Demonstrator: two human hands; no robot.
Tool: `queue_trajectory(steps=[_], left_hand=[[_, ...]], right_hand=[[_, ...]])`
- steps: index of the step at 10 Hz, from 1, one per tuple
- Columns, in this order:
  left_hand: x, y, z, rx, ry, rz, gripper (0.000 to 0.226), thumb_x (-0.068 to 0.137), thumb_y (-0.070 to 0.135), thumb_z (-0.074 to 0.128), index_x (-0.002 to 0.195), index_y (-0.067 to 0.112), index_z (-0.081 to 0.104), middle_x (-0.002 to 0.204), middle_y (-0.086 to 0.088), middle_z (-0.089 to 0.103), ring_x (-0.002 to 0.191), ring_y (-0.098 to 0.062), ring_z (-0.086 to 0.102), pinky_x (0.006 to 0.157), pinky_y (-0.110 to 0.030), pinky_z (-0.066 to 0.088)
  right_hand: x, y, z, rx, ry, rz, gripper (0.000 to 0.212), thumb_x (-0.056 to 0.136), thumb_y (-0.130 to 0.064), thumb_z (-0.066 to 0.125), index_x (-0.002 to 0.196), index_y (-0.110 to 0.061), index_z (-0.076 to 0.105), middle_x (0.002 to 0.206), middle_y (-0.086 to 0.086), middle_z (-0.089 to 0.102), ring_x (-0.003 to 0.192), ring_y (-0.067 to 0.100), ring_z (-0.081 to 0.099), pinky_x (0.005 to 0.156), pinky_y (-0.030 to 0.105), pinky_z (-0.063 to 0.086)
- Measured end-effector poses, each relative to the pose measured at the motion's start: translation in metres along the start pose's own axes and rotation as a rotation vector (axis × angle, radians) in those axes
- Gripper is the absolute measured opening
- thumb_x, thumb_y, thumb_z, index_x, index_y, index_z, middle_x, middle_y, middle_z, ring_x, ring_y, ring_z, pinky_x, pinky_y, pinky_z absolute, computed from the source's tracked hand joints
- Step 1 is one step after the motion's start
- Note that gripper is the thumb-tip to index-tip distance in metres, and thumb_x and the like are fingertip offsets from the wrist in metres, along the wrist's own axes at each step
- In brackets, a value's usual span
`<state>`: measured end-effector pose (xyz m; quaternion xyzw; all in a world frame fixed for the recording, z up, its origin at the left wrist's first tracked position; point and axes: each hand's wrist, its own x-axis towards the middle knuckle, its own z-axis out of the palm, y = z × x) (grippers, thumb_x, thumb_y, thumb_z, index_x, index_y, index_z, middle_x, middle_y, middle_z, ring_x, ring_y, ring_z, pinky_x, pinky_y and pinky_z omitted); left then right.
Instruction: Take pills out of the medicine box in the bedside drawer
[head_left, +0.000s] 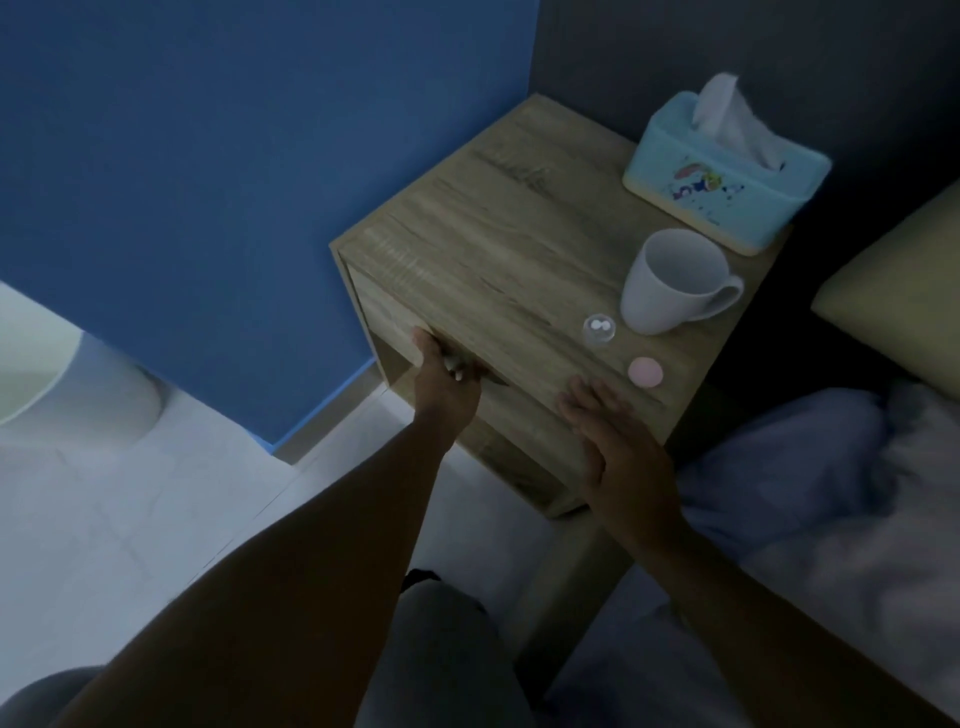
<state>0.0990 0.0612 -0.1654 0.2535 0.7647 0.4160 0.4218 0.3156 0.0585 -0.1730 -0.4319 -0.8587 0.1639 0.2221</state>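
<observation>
A wooden bedside cabinet stands against the blue wall, its drawer front looking pushed in. My left hand is at the drawer's lower edge, fingers curled under it. My right hand lies flat and open on the cabinet top near its front corner. A small clear round container with two white pills in it sits on the top. A pink round lid lies beside it, just beyond my right fingertips. The medicine box itself is not visible.
A white mug stands behind the pills. A light blue tissue box sits at the back right corner. The bed with a pale duvet and a pillow lies to the right. White floor is on the left.
</observation>
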Motion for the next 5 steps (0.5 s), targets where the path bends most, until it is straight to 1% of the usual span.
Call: queue_trajectory(steps=[1, 2, 3, 4, 5], left_hand=[[0.0, 0.003, -0.011, 0.074, -0.039, -0.001, 0.088, 0.093, 0.011, 0.057, 0.155, 0.026, -0.004, 0.154, -0.009, 0.037, 0.139, -0.028, 0.039, 0.103, -0.034, 0.041], [-0.017, 0.006, -0.028, 0.21, -0.074, 0.034, 0.077, 0.096, 0.0, 0.047, 0.155, 0.026, 0.006, 0.157, -0.012, 0.031, 0.141, -0.03, 0.037, 0.107, -0.035, 0.04], [-0.042, 0.01, -0.047, 0.278, -0.107, 0.086, 0.073, 0.097, 0.001, 0.044, 0.155, 0.027, 0.01, 0.146, -0.023, 0.044, 0.132, -0.04, 0.045, 0.106, -0.05, 0.044], [-0.064, 0.021, -0.069, 0.294, -0.065, 0.141, 0.06, 0.099, 0.014, 0.043, 0.154, 0.024, 0.022, 0.143, -0.022, 0.048, 0.13, -0.04, 0.048, 0.107, -0.054, 0.042], [-0.088, 0.038, -0.092, 0.291, -0.036, 0.19, 0.054, 0.099, 0.022, 0.047, 0.151, 0.025, 0.032, 0.149, -0.013, 0.045, 0.133, -0.031, 0.048, 0.11, -0.048, 0.041]], right_hand=[[0.001, -0.001, -0.002, 0.045, -0.026, 0.03, 0.04, 0.098, -0.004, 0.049, 0.135, -0.014, 0.062, 0.149, 0.001, 0.052, 0.143, 0.017, 0.04, 0.117, 0.044, 0.036], [0.004, -0.005, -0.006, 0.089, -0.083, 0.065, 0.043, 0.097, 0.001, 0.05, 0.136, -0.013, 0.06, 0.15, 0.003, 0.05, 0.144, 0.015, 0.036, 0.12, 0.041, 0.031], [0.007, -0.009, -0.014, 0.024, -0.197, 0.064, 0.049, 0.095, 0.005, 0.049, 0.141, -0.01, 0.054, 0.154, 0.007, 0.044, 0.146, 0.022, 0.034, 0.122, 0.036, 0.024], [0.008, -0.023, -0.029, -0.167, -0.38, 0.02, 0.067, 0.091, 0.004, 0.047, 0.155, -0.012, 0.03, 0.165, 0.005, 0.02, 0.153, 0.022, 0.016, 0.124, 0.035, 0.019], [-0.001, -0.048, -0.049, -0.204, -0.451, 0.04, 0.068, 0.093, -0.004, 0.047, 0.156, -0.014, 0.024, 0.165, 0.001, 0.02, 0.153, 0.018, 0.017, 0.122, 0.032, 0.025]])
